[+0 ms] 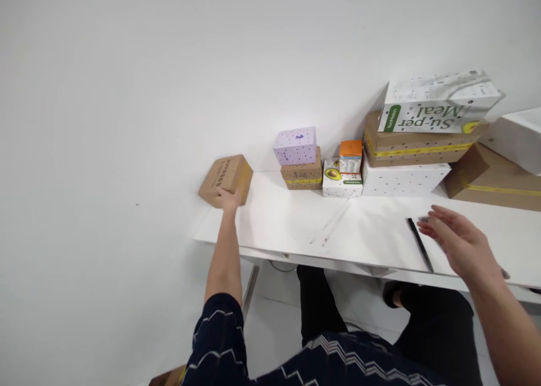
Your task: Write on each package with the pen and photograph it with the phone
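Observation:
At the table's left end, my left hand (229, 198) grips the near side of a brown cardboard box (230, 173) with dark print and yellow tape. This box sits at an angle close to the wall; I cannot tell whether its base is fully on the table. My right hand (465, 242) is over the right part of the table, fingers stretched out and slightly curved. A black pen (420, 244) lies just left of it. Something small and grey shows at the right fingertips, partly hidden, and I cannot make out whether the hand touches it.
Along the wall on the white table (279, 222) stand a lilac box (295, 146) on a small cardboard box (302, 177), an orange box (350, 156) on an avocado-print box (342, 186), and a taller stack topped by a white "Su-per Meal" box (431, 115). More boxes stand far right.

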Demonstrator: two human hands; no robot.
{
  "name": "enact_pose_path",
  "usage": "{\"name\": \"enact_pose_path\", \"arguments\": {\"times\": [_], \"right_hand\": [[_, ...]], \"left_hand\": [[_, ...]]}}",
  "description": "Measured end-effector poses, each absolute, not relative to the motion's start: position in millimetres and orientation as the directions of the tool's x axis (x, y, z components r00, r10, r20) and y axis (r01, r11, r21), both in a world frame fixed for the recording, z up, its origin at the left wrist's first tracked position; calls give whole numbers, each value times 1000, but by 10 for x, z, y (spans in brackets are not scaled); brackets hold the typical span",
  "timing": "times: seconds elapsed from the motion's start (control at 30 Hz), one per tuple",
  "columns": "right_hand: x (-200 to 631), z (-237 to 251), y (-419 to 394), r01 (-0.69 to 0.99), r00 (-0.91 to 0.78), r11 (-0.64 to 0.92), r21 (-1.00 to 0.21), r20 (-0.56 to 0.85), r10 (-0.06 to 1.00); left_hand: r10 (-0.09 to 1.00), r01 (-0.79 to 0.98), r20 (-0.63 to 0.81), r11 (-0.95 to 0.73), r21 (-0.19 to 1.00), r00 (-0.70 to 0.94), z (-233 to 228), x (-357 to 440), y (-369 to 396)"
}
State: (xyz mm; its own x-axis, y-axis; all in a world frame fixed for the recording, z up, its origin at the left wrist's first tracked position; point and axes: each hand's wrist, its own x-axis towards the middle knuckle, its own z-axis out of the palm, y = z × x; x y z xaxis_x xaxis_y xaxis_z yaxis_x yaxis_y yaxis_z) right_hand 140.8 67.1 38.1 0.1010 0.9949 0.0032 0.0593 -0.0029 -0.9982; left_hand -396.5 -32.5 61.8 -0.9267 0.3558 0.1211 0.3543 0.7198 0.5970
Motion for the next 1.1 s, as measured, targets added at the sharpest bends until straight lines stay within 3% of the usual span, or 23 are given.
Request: {"name": "enact_pose_path", "arguments": {"times": [0.1,0.17,0.27,0.33,0.43,0.53,0.7,0.87,0.97,1.03,1.1], "right_hand": [[1480,123,625,-97,94,-137,-986,-146,985],[1496,24,621,-99,86,-168,-981,-177,980],[1415,-40,581,-30,-13,-179,-983,-179,984],[1290,-57,530,7,-114,-172,-985,-172,978],[1060,-64,435,27,-248,-163,-986,-165,955],[860,-39,336,52,-358,-165,-985,-172,918],[579,60,169,117,-495,-175,-978,-210,843],[367,118,29,87,-584,-157,-984,-178,792],[454,105,32,48,-556,-130,-990,-135,820],[601,87,61,49,-489,-115,-992,-124,863],[761,70,85,78,-425,-114,-990,-136,895]], "left_hand": [[525,482,118,641,597,-843,624,-3726,-268],[561,528,156,596,605,-813,695,-3686,-343],[340,398,233,579,712,-911,815,-3777,-487],[247,237,124,509,828,-961,821,-3841,-530],[359,50,-125,441,896,-925,707,-3837,-522],[455,-39,-237,402,915,-859,587,-3746,-534],[577,-78,-280,349,934,-767,543,-3332,-702],[690,-81,-282,309,948,-666,357,-2220,-1058],[809,-91,-331,330,939,-486,228,-1691,-1298],[783,21,-207,270,963,-587,193,-1609,-1335],[619,147,0,187,971,-786,191,-1714,-1240]]}}
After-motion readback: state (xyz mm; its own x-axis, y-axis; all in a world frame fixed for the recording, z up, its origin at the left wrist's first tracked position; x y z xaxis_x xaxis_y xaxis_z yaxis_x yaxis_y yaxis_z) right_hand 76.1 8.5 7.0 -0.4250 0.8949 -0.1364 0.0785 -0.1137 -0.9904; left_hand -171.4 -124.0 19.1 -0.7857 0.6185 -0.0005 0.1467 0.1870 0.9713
